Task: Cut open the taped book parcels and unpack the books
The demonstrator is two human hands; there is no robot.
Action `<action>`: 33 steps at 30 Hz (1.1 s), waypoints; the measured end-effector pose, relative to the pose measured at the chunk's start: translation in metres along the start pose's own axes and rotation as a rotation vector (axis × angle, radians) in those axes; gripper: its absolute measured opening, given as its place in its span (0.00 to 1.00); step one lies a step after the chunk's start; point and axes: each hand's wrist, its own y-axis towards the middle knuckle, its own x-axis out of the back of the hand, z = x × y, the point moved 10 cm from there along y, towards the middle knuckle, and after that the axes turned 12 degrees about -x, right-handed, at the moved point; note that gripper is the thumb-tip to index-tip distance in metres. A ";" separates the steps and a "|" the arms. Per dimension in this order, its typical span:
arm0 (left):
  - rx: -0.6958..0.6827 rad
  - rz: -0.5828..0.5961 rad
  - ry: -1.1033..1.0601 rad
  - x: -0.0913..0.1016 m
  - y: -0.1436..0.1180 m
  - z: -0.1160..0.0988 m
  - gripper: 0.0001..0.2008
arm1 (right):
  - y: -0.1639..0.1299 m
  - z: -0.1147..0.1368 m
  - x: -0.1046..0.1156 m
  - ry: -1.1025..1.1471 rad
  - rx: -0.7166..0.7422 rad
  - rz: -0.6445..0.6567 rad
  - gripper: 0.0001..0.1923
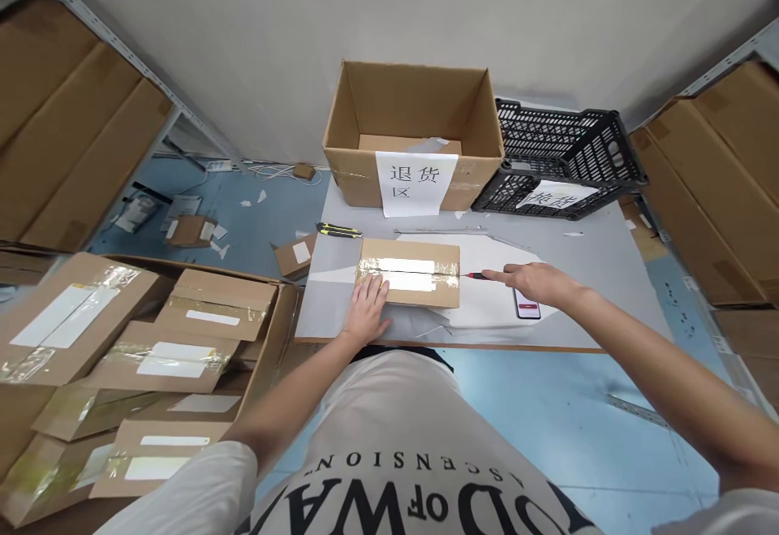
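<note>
A taped cardboard box (409, 252) with a white label lies on the table in front of me. My left hand (367, 308) rests on its near left corner, fingers stretched out over the top. Beyond its right end, my right hand (535, 282) is closed around a slim red-and-black tool (477, 276), forefinger extended along it. The tool's thin tip points at the box's right end, level with the taped seam; whether it touches, I cannot tell. A yellow-and-black utility knife (339, 230) lies near the box's far left corner. A phone (527, 305) sits below my right hand.
At the back of the table (621, 275) stand a large open carton (359, 182) with a paper sign and a black plastic crate (608, 161). A big carton (277, 340) full of taped boxes is at my left. Shelves with cartons (712, 194) flank both sides.
</note>
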 end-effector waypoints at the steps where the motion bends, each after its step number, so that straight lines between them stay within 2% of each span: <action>1: -0.001 -0.003 0.001 0.000 0.000 0.000 0.43 | -0.005 -0.004 -0.002 0.027 -0.013 -0.016 0.40; 4: -0.001 -0.013 0.001 0.001 0.000 0.001 0.42 | -0.021 -0.018 -0.015 0.238 -0.082 -0.090 0.32; 6: -0.008 -0.022 -0.004 0.005 0.000 0.001 0.40 | -0.029 -0.024 -0.031 0.504 -0.150 -0.153 0.28; 8: -0.014 -0.031 -0.014 0.010 0.002 0.001 0.39 | -0.031 -0.026 -0.057 0.832 -0.240 -0.187 0.27; 12: 0.009 -0.044 -0.031 0.022 0.006 0.009 0.39 | -0.019 -0.003 -0.114 1.458 -0.350 -0.142 0.35; 15: 0.049 -0.054 -0.003 0.029 0.011 0.023 0.46 | -0.009 0.019 -0.132 1.719 -0.345 -0.114 0.39; 19: 0.109 -0.024 0.020 0.026 0.017 0.041 0.57 | -0.005 0.029 -0.136 1.850 -0.340 -0.110 0.41; 23: 0.111 0.016 -0.031 0.018 0.023 0.046 0.62 | -0.004 0.033 -0.140 1.868 -0.330 -0.078 0.40; 30: 0.125 0.003 -0.065 0.015 0.027 0.045 0.62 | -0.005 0.028 -0.137 1.869 -0.380 -0.173 0.40; 33: 0.128 -0.007 -0.047 0.017 0.028 0.045 0.61 | -0.003 0.031 -0.136 1.871 -0.389 -0.151 0.40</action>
